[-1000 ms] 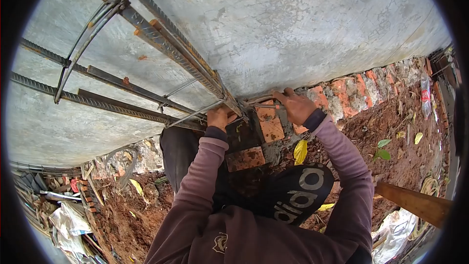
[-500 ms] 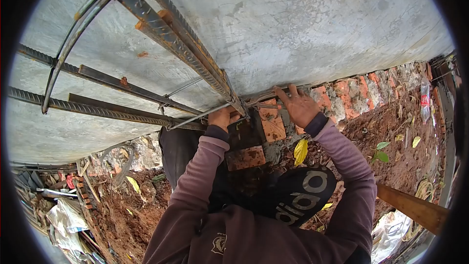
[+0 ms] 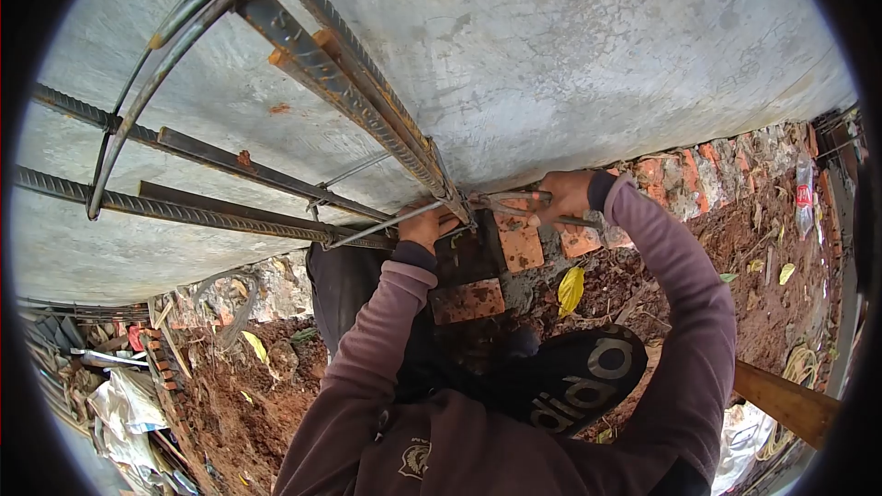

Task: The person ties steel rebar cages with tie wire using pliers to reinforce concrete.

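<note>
Rusted steel of the rebar cage [image 3: 367,119] slants from the upper left of the frame down to the centre, lying against the grey concrete wall [image 3: 597,55]. At its lower end the left hand [image 3: 421,226] is clenched on the cage where a thin tie rod [image 3: 381,224] meets the thick bars, much as it was half a second ago. The right hand [image 3: 562,197] has changed. Earlier its fingers lay spread against the foot of the wall; now they are closed around the handles of the pincers [image 3: 503,205], whose head points left at the bar junction, just beside the left hand. The right elbow has also swung higher and further right. Below the hands lie red bricks [image 3: 522,246] and a yellow leaf [image 3: 571,289] on the soil.
</note>
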Motion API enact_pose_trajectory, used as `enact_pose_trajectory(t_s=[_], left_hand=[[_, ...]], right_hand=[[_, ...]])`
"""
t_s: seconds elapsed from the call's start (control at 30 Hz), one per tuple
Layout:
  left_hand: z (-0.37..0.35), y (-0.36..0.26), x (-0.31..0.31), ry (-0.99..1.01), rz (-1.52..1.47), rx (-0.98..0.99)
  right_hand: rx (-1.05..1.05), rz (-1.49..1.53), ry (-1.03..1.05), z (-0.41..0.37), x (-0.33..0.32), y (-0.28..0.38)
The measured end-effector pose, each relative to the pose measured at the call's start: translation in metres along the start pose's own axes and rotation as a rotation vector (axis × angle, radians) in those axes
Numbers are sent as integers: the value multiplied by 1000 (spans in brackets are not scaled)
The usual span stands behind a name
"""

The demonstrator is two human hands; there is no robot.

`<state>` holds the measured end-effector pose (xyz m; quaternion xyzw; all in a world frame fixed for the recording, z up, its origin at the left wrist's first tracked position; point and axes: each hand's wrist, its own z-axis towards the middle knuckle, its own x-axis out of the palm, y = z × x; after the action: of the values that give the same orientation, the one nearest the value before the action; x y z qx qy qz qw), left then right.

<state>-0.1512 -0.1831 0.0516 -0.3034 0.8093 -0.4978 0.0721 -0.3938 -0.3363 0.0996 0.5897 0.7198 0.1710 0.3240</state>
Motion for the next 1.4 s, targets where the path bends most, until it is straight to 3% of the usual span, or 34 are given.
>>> enact_pose_trajectory(t_s=[0.07,0.3,0.4,0.5,0.6,0.7,0.8,0.83,0.93,1.0,1.03,1.17,1.27,1.4], left_hand=[[5,4,-4,51,-9,39],[3,13,-5,14,68,148],[10,31,-15,87,360,363],[-15,29,-5,-26,667,596],[-21,22,-10,30,813,515],[-12,28,-16,43,809,501],[-9,29,-13,127,280,392],[-15,27,-12,94,242,348],[-47,15,-7,14,120,311],[-75,23,0,-19,33,377],[-86,31,-4,78,5,263],[-91,58,20,318,158,36],[-74,62,39,440,58,-116],[-40,68,53,524,-247,-194]], right_hand=[[-21,276,150,6,0,-12],[-117,357,-65,14,49,-26],[-105,394,-126,7,58,-18],[-103,465,-190,4,69,-12],[-179,473,-232,10,83,-15],[-161,514,-233,4,87,-10],[-155,509,-208,6,84,-15],[-164,496,-195,9,85,-19],[-381,-146,-794,9,96,-27],[-169,-404,-748,-12,77,-12],[-63,-534,-721,-20,68,-3],[-381,-1065,-1130,-14,44,-17],[67,197,-136,-5,31,-10],[-35,658,182,2,24,-27]])
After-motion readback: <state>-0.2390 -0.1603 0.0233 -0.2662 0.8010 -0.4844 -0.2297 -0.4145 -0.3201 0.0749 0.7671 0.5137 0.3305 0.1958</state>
